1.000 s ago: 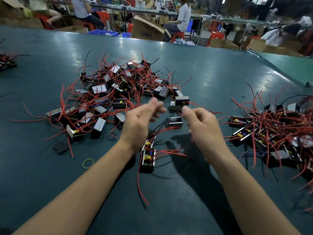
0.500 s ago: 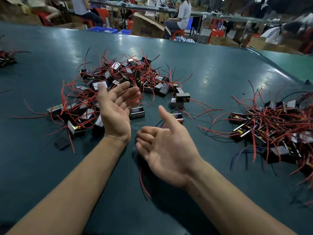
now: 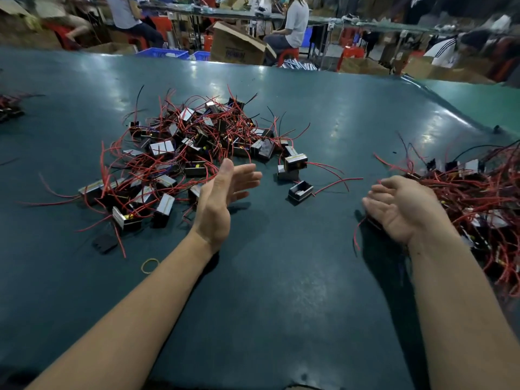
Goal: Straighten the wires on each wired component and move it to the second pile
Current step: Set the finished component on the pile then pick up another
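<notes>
A big tangle of small black wired components with red wires, the first pile, lies left of centre on the dark green table. The second pile spreads along the right edge. My left hand hovers by the first pile's right side, fingers straight, holding nothing. My right hand is palm up with loosely curled fingers against the second pile's left edge, its palm empty. A dark component with a trailing red wire shows at that hand's lower left, mostly hidden. Loose components lie between the hands.
A yellow rubber band and a small black piece lie near my left forearm. Another small heap sits at the far left edge. Beyond the table stand a cardboard box and seated people.
My right hand has swung from the table's middle to the right, up against the second pile, and the red-wired component went with it. My left hand has shifted slightly right.
</notes>
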